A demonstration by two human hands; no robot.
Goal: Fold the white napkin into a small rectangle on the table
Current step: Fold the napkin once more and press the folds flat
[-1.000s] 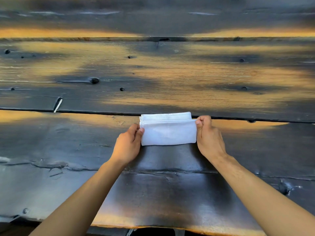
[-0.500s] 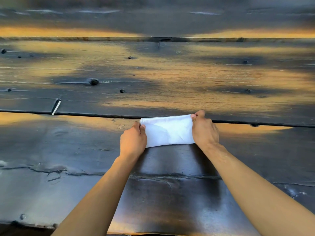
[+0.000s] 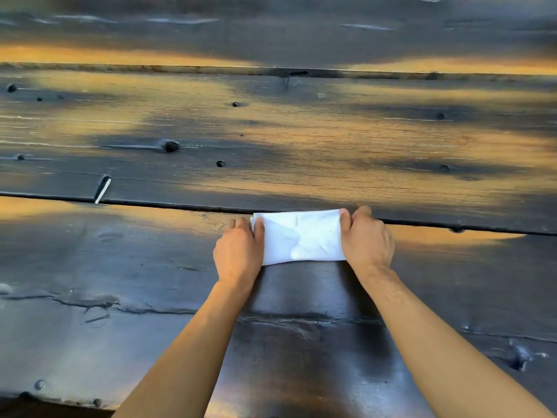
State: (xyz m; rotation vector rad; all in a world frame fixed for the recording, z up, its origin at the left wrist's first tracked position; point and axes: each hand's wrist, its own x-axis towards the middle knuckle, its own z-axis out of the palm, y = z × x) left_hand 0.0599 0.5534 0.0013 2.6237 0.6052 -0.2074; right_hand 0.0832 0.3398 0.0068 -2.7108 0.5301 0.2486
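Note:
The white napkin [image 3: 301, 236] lies folded into a small, slightly wrinkled rectangle on the dark wooden table [image 3: 150, 282], its far edge along a gap between two planks. My left hand [image 3: 239, 250] pinches the napkin's left end, the fingers curled over the far left corner. My right hand [image 3: 366, 236] grips the right end the same way, with the fingertips at the far right corner. Both hands cover the short edges of the cloth.
The table is made of wide, dark, worn planks with knots, cracks and gaps [image 3: 120, 202]. A small pale sliver [image 3: 103, 190] sticks up at the plank gap to the left. The table's near edge [image 3: 60, 401] runs along the bottom left.
The near layer of the napkin has been brought over to the far edge, so the far strip is covered. Both hands moved away from me to the far corners.

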